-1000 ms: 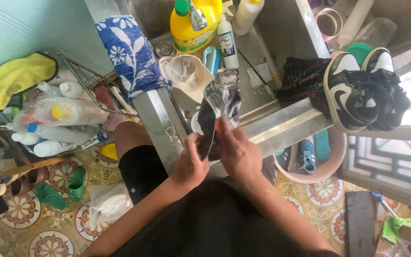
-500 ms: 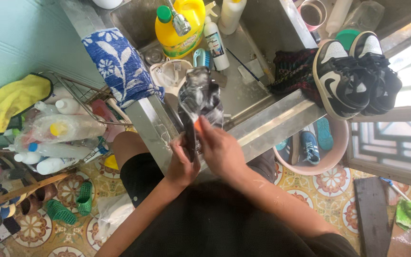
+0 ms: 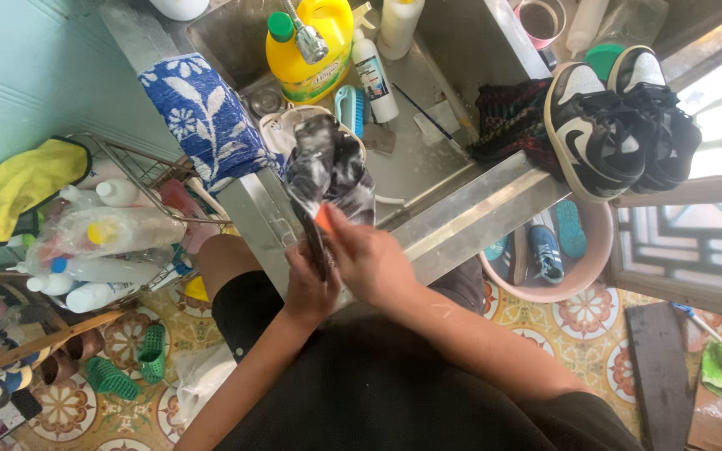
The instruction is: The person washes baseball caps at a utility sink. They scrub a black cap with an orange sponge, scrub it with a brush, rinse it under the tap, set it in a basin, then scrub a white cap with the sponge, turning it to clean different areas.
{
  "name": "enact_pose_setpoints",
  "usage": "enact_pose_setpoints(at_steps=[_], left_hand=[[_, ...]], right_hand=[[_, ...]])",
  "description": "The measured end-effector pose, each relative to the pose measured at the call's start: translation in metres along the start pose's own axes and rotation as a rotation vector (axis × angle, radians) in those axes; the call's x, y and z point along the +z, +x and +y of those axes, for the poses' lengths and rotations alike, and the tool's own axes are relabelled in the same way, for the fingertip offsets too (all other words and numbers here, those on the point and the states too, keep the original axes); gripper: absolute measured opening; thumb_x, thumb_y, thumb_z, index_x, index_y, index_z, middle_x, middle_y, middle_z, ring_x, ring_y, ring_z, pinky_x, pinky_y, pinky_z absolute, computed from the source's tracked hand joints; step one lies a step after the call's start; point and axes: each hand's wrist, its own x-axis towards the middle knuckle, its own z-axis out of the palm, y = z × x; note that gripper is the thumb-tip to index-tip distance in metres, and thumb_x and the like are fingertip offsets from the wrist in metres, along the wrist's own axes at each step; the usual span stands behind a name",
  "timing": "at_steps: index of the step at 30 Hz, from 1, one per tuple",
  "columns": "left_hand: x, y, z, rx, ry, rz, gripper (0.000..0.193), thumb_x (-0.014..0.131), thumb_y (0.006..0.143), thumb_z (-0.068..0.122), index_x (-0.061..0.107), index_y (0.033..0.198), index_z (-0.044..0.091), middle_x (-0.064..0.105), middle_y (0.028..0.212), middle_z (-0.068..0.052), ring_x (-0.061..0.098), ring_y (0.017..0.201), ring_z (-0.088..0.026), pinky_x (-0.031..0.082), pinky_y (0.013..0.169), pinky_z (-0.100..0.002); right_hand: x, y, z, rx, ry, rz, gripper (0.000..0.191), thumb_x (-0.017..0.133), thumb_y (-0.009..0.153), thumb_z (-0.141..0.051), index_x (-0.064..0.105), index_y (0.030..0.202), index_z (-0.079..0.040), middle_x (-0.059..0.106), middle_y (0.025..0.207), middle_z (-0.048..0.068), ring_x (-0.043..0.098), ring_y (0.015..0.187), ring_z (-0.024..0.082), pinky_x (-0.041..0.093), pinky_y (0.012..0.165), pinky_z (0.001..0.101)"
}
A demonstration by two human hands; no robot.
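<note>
Soapy blk shoe (image 3: 332, 171), orange-tipped brush (image 3: 322, 219)

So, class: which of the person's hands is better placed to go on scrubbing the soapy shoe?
Probably the right hand: it grips the orange-handled brush against the soapy shoe. The left hand holds the shoe's lower end, steadying it.

Towel (image 3: 202, 117): blue with white leaf print. Detergent bottle (image 3: 311, 50): yellow, green cap. Sneakers (image 3: 620, 121): black and white. Cloth (image 3: 22, 188): yellow.

Dark soapy shoe (image 3: 332, 167), foam-covered, toe up, over the sink edge, orange-tipped brush (image 3: 321, 219) against it
</note>
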Motion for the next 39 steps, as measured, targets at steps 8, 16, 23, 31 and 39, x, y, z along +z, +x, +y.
enact_pose_setpoints(at_steps=[8,16,23,31,39], left_hand=[[-0.02,-0.004,0.0,0.016,0.101,0.131,0.03,0.052,0.107,0.006,0.031,0.123,-0.008,0.056,0.106,-0.021,0.063,0.086,-0.024,0.054,0.075,-0.034],[-0.007,-0.007,-0.003,0.016,0.241,0.041,0.037,0.055,0.095,0.0,0.03,0.12,-0.01,0.052,0.106,-0.026,0.061,0.091,-0.032,0.052,0.08,-0.041],[-0.028,0.005,-0.001,-0.017,0.118,-0.044,0.03,0.053,0.104,0.007,0.032,0.119,-0.008,0.058,0.106,-0.026,0.067,0.09,-0.03,0.058,0.077,-0.039],[-0.01,-0.004,-0.013,-0.075,0.074,-0.154,0.034,0.055,0.102,0.0,0.029,0.121,-0.009,0.058,0.109,-0.028,0.069,0.096,-0.04,0.059,0.081,-0.045],[-0.005,-0.006,-0.02,0.326,0.248,-0.059,0.06,0.055,0.092,-0.006,0.009,0.126,-0.027,0.057,0.114,-0.035,0.063,0.1,-0.049,0.051,0.088,-0.054]], right_hand=[[0.001,-0.002,0.011,-0.053,-0.069,-0.014,0.054,0.065,0.098,-0.029,0.055,0.15,-0.018,0.076,0.096,0.019,0.072,0.086,0.037,0.053,0.075,0.0399],[0.009,-0.005,0.0,-0.073,0.616,-0.044,0.044,0.062,0.11,-0.024,0.058,0.151,-0.01,0.073,0.11,0.025,0.066,0.097,0.042,0.056,0.081,0.0378],[0.008,0.002,0.016,-0.006,-0.227,-0.02,0.052,0.061,0.101,-0.028,0.056,0.151,-0.014,0.077,0.096,0.018,0.069,0.086,0.027,0.051,0.077,0.0383],[0.015,0.005,0.038,0.033,0.235,-0.084,0.046,0.058,0.106,-0.029,0.059,0.15,-0.016,0.074,0.101,0.023,0.068,0.086,0.042,0.054,0.08,0.0465],[0.028,-0.004,0.043,0.067,0.281,-0.025,0.047,0.058,0.105,-0.028,0.056,0.15,-0.015,0.072,0.096,0.028,0.067,0.084,0.043,0.055,0.074,0.0462]])
